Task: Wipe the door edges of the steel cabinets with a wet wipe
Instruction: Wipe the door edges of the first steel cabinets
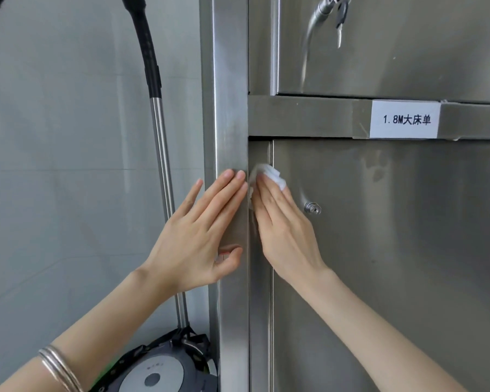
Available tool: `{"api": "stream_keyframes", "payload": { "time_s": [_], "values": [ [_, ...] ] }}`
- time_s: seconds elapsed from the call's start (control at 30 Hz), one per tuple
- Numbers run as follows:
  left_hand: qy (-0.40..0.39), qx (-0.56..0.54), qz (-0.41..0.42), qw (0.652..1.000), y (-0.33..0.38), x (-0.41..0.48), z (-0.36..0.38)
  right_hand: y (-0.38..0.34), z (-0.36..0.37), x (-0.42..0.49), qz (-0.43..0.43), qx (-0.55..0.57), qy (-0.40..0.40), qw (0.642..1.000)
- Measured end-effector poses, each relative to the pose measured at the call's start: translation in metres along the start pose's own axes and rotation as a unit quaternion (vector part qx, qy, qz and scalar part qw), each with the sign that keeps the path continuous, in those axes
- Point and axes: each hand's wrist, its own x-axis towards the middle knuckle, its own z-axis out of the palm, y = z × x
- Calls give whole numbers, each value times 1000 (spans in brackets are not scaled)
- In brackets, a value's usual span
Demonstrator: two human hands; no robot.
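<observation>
Your left grip (201, 236) lies flat on the steel corner post (229, 108), fingers straight and pointing up, thumb touching the post lower down. Just beside it, your right grip (286, 230) presses a bunched white wet wipe (269, 175) against the left edge of the lower door (393, 264), and the wipe pokes out above the fingertips. A round lock (312, 207) sits near that grip. A white label (405, 119) is on the rail above. A vacuum wand (161, 165) stands left of the post.
</observation>
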Motion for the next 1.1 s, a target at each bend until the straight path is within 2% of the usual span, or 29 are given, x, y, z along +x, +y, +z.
{"api": "stream_keyframes", "payload": {
  "time_s": [0.17, 0.33, 0.53, 0.73, 0.8, 0.97, 1.03, 1.1],
  "values": [
    [-10, 14, -1, 1000, 2, -1, -5, 12, -5, 50, 27, -15, 14, 999],
    [-22, 26, 5, 999, 2, -1, -12, 1, -7, -3, -7, -28, -28, 999],
    [0, 14, -8, 1000, 4, -2, -6, 17, -5, 35, -16, -50, 20, 998],
    [-5, 11, -8, 1000, 6, -2, -4, -11, 5, -78, -60, -11, -20, 998],
    [-9, 16, -2, 1000, 5, -2, -4, -11, 8, -81, -55, 8, -22, 998],
    [-6, 21, 1, 1000, 4, -3, -4, -10, 20, -43, 29, 29, 17, 999],
    [-4, 18, -3, 1000, 6, -2, -5, -19, 28, -74, 16, 20, 5, 1000],
    [-5, 17, -2, 1000, 8, -1, -6, -32, 30, -125, -28, -4, -42, 999]
  ]
}}
